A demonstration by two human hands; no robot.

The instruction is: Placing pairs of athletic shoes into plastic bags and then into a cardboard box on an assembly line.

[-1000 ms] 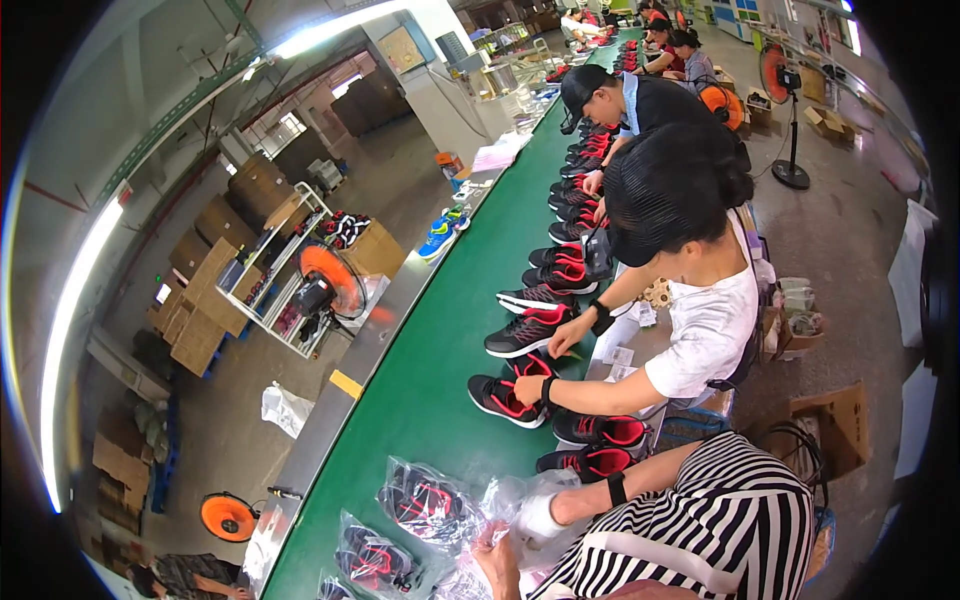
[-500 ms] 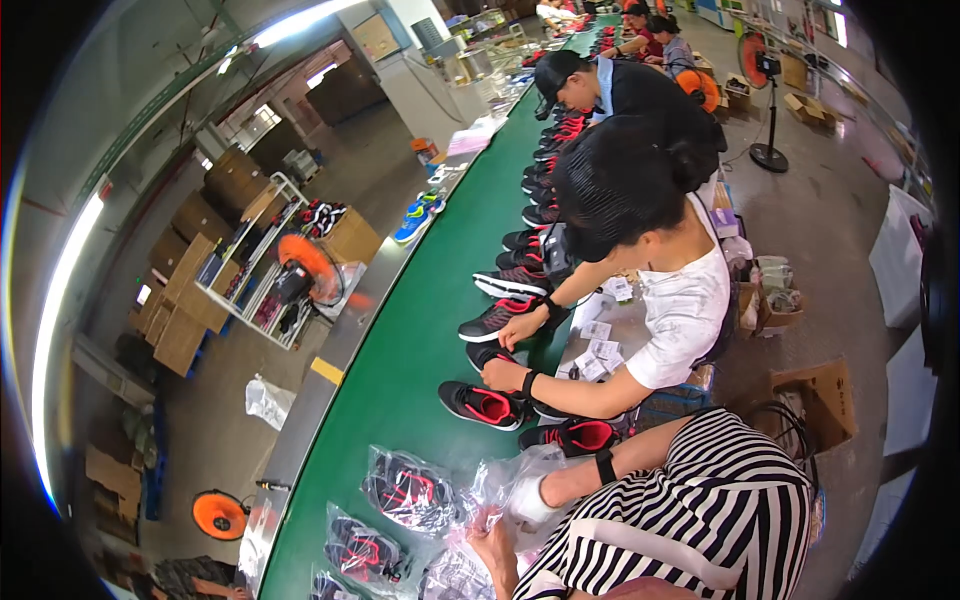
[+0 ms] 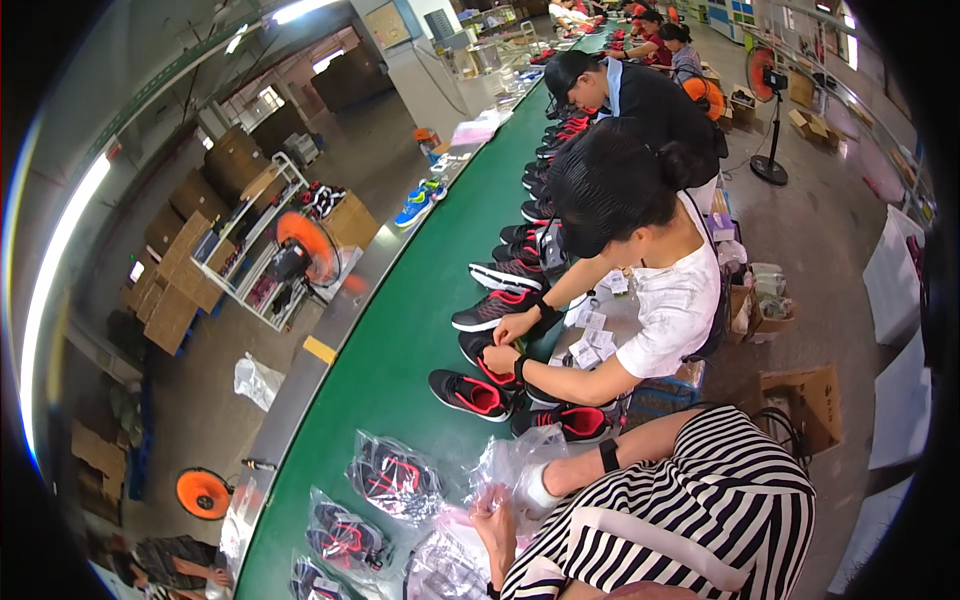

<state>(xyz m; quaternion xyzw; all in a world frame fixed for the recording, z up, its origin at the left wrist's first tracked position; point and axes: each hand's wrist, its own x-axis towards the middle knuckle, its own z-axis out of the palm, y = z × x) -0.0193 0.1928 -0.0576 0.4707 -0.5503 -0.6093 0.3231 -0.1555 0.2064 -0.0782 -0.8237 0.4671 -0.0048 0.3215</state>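
The left hand point(image 3: 495, 520) is closed on a crumpled clear plastic bag point(image 3: 505, 465) at the near edge of the green tabletop point(image 3: 400, 330). The right hand point(image 3: 540, 490), in a white covering, lies against the same bag; whether its fingers grip cannot be told. What the bag holds is not clear.

Three sealed bags point(image 3: 395, 478) lie flat on the tabletop just left of the hands. Each contains dark shoes with red trim.

Loose black-and-red shoes point(image 3: 470, 393) stand in a row farther along the tabletop, unbagged. A co-worker in a white shirt point(image 3: 670, 300) touches two of them.

An open cardboard box point(image 3: 800, 400) sits on the floor to the right; its contents are not visible.
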